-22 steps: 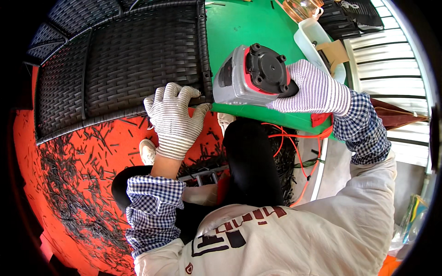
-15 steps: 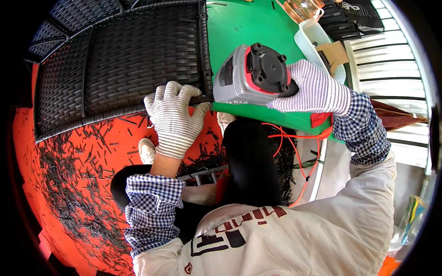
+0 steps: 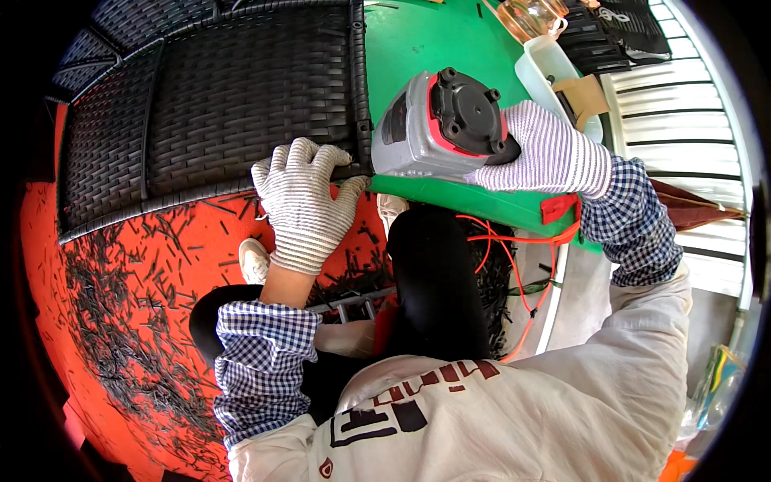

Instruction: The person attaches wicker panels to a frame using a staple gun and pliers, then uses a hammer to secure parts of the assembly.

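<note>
A black woven wicker panel (image 3: 249, 100) with a wrapped frame fills the upper left. My left hand (image 3: 309, 197), in a striped knit glove, grips its near edge by the right corner, fingers on top and thumb at the rim. In my right hand (image 3: 546, 153), gloved the same way, is a grey, red and black air-powered staple or nail gun (image 3: 442, 124). The tool's body stands against the panel's right edge, just beside my left fingertips. Its nose is hidden, so I cannot tell whether it touches the frame.
Under the tool lies a green tabletop (image 3: 434, 40). An orange air hose (image 3: 526, 237) loops below it on the right. A clear plastic bin (image 3: 534, 68) with cardboard and an amber jug (image 3: 530, 16) stand at the upper right. Black wicker scraps (image 3: 120, 321) litter the red floor.
The tool has tilted and shifted very slightly away from me, along the panel's edge. My left hand keeps its grip in the same place.
</note>
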### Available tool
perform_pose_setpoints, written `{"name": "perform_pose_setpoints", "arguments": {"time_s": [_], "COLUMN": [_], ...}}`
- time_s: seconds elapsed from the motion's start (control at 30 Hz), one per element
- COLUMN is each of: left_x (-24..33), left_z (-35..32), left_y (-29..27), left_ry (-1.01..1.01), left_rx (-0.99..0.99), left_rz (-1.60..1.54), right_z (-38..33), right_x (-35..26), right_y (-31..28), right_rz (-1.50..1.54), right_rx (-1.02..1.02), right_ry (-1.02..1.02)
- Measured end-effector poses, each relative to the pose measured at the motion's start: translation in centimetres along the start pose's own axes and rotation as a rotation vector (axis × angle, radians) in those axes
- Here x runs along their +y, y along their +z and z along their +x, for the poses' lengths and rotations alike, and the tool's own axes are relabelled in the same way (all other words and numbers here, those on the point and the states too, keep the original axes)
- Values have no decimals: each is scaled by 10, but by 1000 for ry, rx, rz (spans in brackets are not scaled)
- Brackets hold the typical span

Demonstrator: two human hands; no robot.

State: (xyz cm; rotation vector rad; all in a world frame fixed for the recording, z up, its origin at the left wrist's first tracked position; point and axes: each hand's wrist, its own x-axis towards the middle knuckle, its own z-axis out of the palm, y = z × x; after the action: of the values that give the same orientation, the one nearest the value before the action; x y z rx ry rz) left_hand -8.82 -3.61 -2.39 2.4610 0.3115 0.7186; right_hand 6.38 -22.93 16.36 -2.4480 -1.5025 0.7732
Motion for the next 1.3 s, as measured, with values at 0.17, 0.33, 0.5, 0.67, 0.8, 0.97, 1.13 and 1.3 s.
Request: {"name": "perform_pose_setpoints", "arguments": {"time_s": [0.17, 0.33, 0.5, 0.67, 0.8, 0.97, 1.13, 1.3], "left_x": [-3, -5, -5, -17, -47, -50, -54, -54], "left_z": [-2, -2, -2, -7, -2, -2, -3, -1], "left_y": [2, 5, 5, 1, -37, -34, -31, -32], "left_ry": [9, 26, 32, 80, -9, -31, -11, -2], "left_rx": [18, 44, 56, 40, -23, -29, -10, -8], "left_rz": [-6, -28, -51, -86, 107, 134, 116, 110], "right_z": [4, 0, -1, -1, 0, -1, 0, -1], "right_x": [-1, -1, -8, -15, -6, 6, 3, 10], "right_y": [-1, 2, 8, 8, 12, 17, 14, 20], "right_rz": [48, 52, 63, 111, 72, 121, 112, 101], "right_rx": [-80, -107, -114, -104, -17, 14, -5, 38], "right_ry": [86, 184, 276, 294, 129, 29, 12, -34]}}
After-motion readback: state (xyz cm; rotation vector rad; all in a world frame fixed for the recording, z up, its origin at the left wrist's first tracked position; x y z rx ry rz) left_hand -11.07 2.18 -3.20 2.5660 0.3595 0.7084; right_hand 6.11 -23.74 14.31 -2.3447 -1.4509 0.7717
